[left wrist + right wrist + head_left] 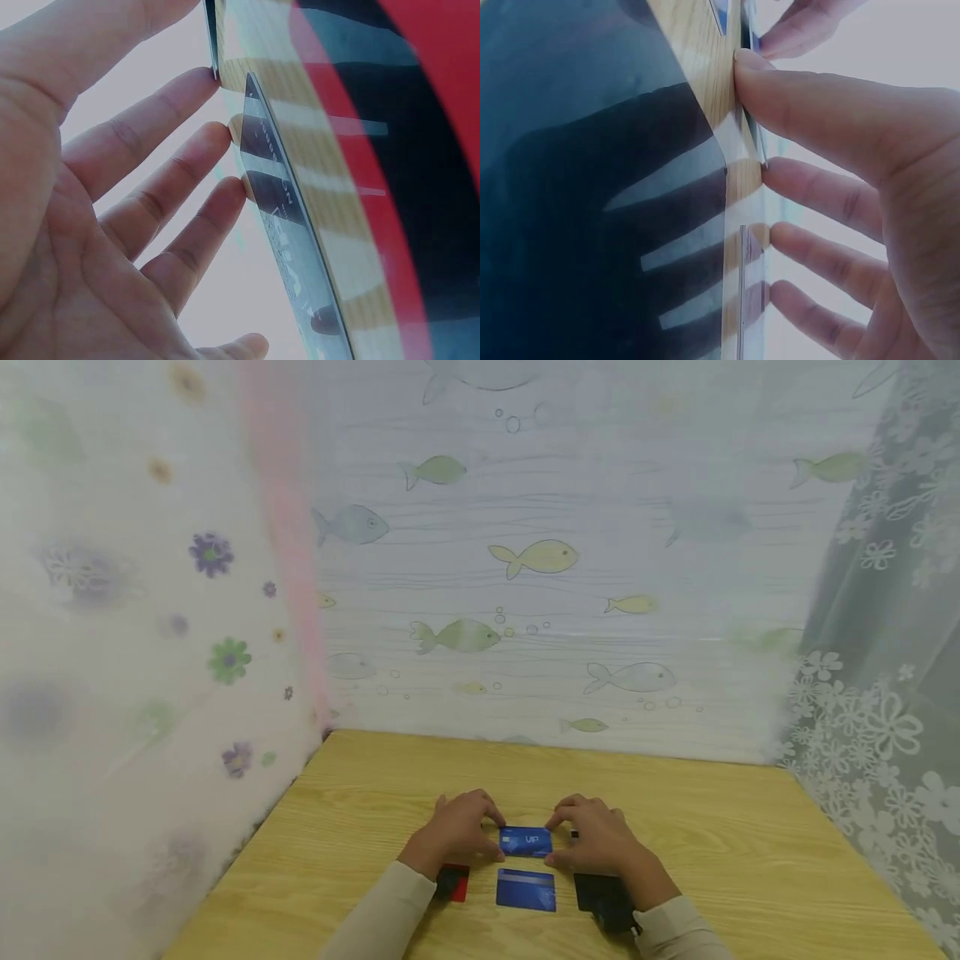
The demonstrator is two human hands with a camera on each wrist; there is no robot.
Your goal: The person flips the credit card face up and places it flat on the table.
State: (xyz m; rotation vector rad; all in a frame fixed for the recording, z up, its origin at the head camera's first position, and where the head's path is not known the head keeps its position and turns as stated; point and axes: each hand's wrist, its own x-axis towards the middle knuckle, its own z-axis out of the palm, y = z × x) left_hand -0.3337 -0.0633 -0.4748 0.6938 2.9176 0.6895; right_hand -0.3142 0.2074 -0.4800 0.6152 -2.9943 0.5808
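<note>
A blue card (526, 841) marked VIP lies face up on the wooden table between the two hands. My left hand (459, 828) grips its left end, thumb at the near corner and index finger at the far one. Mirroring this, my right hand (596, 837) holds the right end between thumb and index finger. In the left wrist view the other fingertips touch the table beside a dark lettered card (277, 187). The right wrist view shows the remaining fingers spread, tips down near another card's edge (742, 292).
A second blue card (526, 890) with a pale stripe lies just nearer. To its left is a red and black card (460, 889), partly under the left wrist; to its right, a black card (588, 889). Fish-patterned curtain (532, 693) hangs behind the table (360, 777).
</note>
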